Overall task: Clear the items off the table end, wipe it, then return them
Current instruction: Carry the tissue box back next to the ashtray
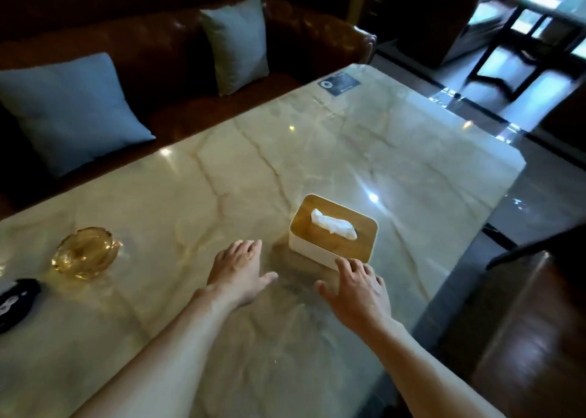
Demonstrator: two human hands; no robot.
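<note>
A white tissue box point(333, 231) with a wooden lid and a tissue poking out stands on the marble table point(364, 138), right of the middle. My left hand point(238, 271) hovers open just left of the box, fingers spread, not touching it. My right hand point(360, 286) is open at the box's near corner, its fingertips at the box's edge. An amber glass ashtray point(85, 252) sits at the left. A black remote-like object point(16, 300) lies at the far left edge of the view.
A dark card point(339, 83) lies at the table's far corner. Behind the table runs a brown leather sofa point(165, 46) with two grey-blue cushions point(73, 110). A dark wooden piece of furniture point(536, 322) stands close on the right, by the glossy floor.
</note>
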